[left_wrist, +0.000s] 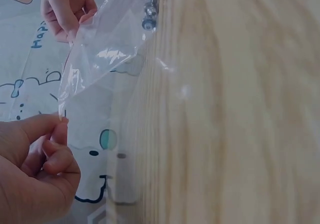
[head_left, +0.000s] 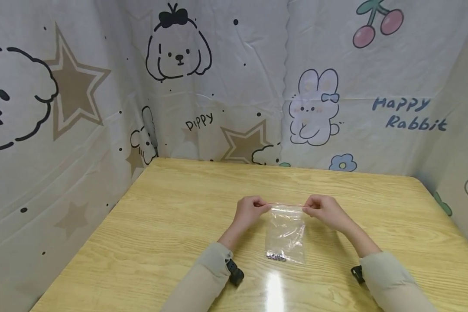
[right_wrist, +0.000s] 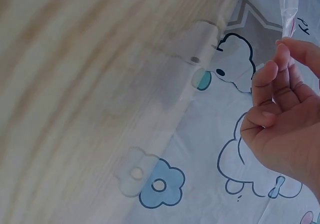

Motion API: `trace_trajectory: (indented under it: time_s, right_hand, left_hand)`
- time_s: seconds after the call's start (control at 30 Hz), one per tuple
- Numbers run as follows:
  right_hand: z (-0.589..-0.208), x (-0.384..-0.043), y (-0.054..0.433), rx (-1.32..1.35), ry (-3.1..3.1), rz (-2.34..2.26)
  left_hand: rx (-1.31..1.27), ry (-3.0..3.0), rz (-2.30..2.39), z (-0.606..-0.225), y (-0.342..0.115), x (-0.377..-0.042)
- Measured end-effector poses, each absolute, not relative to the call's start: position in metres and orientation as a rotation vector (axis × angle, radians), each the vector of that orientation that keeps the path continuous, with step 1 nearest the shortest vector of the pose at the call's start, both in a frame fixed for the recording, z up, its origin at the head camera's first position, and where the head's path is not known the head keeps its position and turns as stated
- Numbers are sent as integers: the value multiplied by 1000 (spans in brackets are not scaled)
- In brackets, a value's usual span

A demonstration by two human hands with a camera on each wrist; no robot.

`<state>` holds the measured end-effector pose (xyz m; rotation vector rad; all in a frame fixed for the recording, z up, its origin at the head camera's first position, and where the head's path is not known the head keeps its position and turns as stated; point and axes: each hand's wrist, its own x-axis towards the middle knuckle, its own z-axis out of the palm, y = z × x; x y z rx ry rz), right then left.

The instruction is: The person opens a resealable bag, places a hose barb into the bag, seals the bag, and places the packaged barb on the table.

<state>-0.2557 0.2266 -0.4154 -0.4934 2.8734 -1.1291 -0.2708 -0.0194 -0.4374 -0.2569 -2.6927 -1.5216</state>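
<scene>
A clear zip bag [head_left: 286, 232] with a red line along its top edge hangs between my two hands. Several small, shiny, bead-like pieces [head_left: 276, 256] lie in its lower left corner; in the left wrist view these pieces [left_wrist: 150, 8] look round and metallic. My left hand [head_left: 251, 209] pinches the bag's top left corner between thumb and finger. At the top right corner, my right hand [head_left: 323, 208] pinches the bag the same way. In the right wrist view only a narrow strip of the bag [right_wrist: 290, 6] shows above the right hand [right_wrist: 287, 84].
A wood-grain table [head_left: 171, 208] lies beneath the hands. Behind it and along the sides hangs a white curtain [head_left: 234, 56] printed with cartoon animals and stars. Black straps [head_left: 235, 274] sit at both wrists, by the pale sleeves [head_left: 203, 277].
</scene>
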Motion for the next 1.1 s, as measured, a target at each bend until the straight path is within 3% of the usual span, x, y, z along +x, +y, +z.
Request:
trace_trajectory:
  time_s: [0.17,0.47,1.1]
  right_hand:
    - [-420,-261,224,-478,2850,-1076]
    - [-425,-266,221,-545,2855,-1004]
    - [-431,-266,216,-333,2857,-840]
  left_hand:
    - [-120,-2718,-1565,-442,-17,-274]
    - [-96,-2781,-1478,-445,-12,-277]
    - [-68,-2853,-1406,-453,-10,-278]
